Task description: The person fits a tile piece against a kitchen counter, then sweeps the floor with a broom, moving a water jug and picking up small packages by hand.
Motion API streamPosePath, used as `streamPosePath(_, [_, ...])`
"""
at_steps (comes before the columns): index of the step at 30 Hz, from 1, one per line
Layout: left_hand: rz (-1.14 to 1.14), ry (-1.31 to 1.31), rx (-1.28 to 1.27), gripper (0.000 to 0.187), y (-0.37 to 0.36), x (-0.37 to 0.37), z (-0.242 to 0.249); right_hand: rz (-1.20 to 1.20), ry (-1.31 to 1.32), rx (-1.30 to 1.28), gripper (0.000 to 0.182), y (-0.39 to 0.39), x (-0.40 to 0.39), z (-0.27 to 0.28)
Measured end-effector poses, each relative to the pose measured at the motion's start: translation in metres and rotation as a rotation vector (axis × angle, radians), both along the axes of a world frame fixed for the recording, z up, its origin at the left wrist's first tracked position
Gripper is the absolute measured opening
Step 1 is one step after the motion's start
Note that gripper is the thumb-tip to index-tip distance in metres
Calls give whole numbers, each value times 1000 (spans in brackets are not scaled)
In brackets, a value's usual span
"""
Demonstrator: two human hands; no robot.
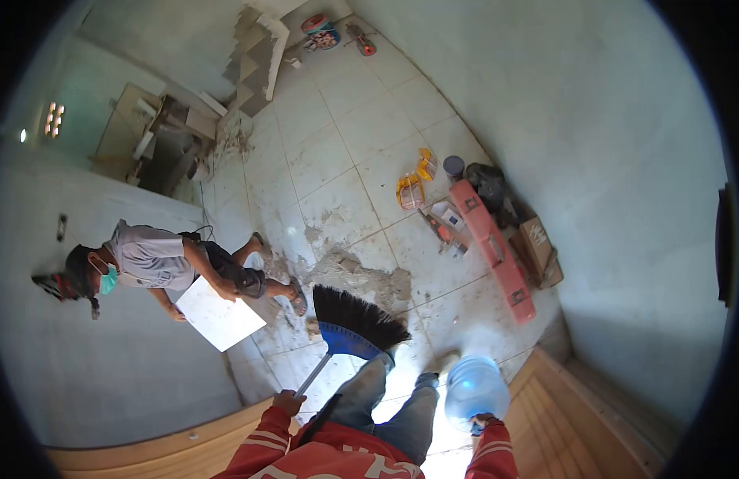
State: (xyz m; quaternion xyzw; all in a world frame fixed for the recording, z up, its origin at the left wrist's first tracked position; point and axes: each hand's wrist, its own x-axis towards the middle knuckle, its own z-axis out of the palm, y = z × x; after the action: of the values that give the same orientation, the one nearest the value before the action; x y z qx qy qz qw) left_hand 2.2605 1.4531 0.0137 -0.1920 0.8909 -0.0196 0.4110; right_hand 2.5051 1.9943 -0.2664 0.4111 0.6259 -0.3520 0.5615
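Note:
My left hand (288, 402) is wrapped round the metal handle (314, 374) of a broom. The broom's blue head (347, 341) and black bristles (357, 313) point away from me, in front of my legs. My right hand (483, 420) grips the neck of a large clear blue water jug (476, 386), which hangs beside my right leg. Grey debris (357, 279) is spread over the tiles just beyond the bristles.
A masked person (158, 255) at the left holds a white panel (220, 314). A long red case (492, 249), cardboard box (539, 249), orange packets (409, 191) and dark can (454, 167) line the right wall. Wooden doors (545, 407) flank me. A bucket (320, 32) stands at the back.

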Motion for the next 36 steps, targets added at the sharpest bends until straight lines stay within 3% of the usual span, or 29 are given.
streamPosePath(5, [137,42,36,53,36,-55,-67,37,27,-28,43,37,-104,34])
streamPosePath(7, [306,29,90,53,57,-94,-81,48,42,-22,43,44,-160,47])
streamPosePath(11, [231,150,30,53,38,-147,-152,71,155,-2,43,10,-309,64])
streamPosePath(17, [487,138,273,57,-6,-327,-142,113,308,41,43,-52,-515,101])
streamPosePath(20, [267,396,211,57,-53,-407,-167,126,340,72,43,-79,-566,118])
streamPosePath(22, [400,397,263,54,-72,-480,-141,136,354,121,42,-80,-597,130])
streamPosePath(28, [450,730,246,44,-126,-671,-151,127,382,241,42,-68,-715,159])
streamPosePath(33, [481,684,291,45,-205,-767,-155,144,424,308,42,-81,-848,153])
streamPosePath(34, [445,683,234,45,-222,-780,-173,160,433,313,42,-83,-886,148])
streamPosePath(36, [580,517,207,46,-241,-795,-164,196,428,317,42,-92,-959,140])
